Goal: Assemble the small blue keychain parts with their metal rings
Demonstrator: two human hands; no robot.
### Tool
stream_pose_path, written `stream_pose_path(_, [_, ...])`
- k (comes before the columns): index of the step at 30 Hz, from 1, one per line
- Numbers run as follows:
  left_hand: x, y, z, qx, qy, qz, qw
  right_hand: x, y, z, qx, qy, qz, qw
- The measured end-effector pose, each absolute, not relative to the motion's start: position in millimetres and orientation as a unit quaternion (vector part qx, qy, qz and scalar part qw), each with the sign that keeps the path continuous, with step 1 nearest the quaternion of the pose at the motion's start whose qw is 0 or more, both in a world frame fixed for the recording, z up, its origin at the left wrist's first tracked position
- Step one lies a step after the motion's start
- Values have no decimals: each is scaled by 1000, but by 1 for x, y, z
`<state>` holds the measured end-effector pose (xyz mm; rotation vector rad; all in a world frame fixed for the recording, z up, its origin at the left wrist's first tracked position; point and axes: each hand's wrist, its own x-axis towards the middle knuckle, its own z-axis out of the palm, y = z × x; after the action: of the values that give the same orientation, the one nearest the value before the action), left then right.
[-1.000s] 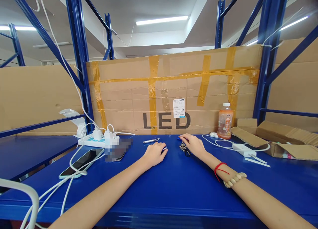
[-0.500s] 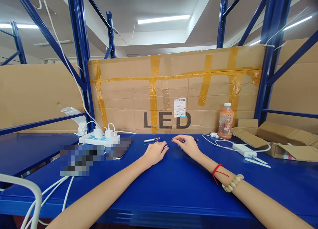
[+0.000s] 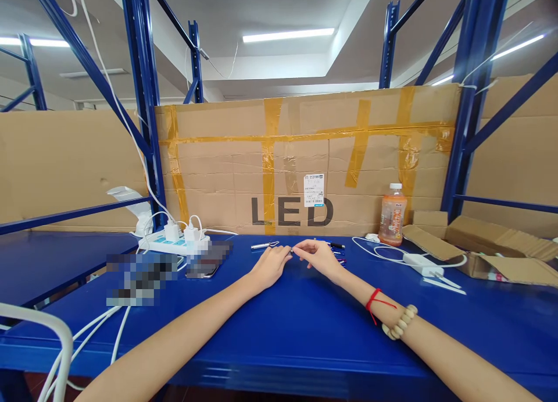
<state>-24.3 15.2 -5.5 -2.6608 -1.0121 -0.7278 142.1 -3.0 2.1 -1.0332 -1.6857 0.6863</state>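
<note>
My left hand (image 3: 269,266) rests low over the blue tabletop (image 3: 279,332) with its fingers closed. Its fingertips meet those of my right hand (image 3: 320,259), which is closed in a pinch. Between the two sets of fingertips shows a tiny dark, shiny end (image 3: 291,251); most of whatever is held is hidden by the fingers. Just beyond my left hand lies a slim silver piece with a clip (image 3: 264,245), like part of a pen. Behind my right hand, a dark pen (image 3: 335,245) and some small parts lie partly covered.
At left stand a white power strip (image 3: 163,244) with chargers and a phone (image 3: 209,261). To the right are an orange drink bottle (image 3: 392,217), a white adapter with cable (image 3: 422,264) and an open cardboard box (image 3: 492,245). A large cardboard panel (image 3: 209,175) closes off the back.
My right hand has moved left until its fingertips meet my left hand's. The dark pen and small parts behind it show more. My left hand has shifted slightly left.
</note>
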Motion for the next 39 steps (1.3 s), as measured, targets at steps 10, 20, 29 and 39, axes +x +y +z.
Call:
stream_pose_path(10, [-27, 10, -3, -897, -324, -299, 21, 142, -4, 3, -432, -657, 346, 512])
stream_pose_path(20, [-27, 5, 1, -896, -353, -268, -12, 145, -2, 0, -430, -655, 338, 522])
stream_pose_path(29, [-29, 4, 3, -900, -341, -263, -61, 146, -1, 1, -410, -684, 325, 509])
stream_pose_path(39, [-30, 3, 2, -913, -295, -276, -53, 156, 7, -1, -408, -717, 270, 496])
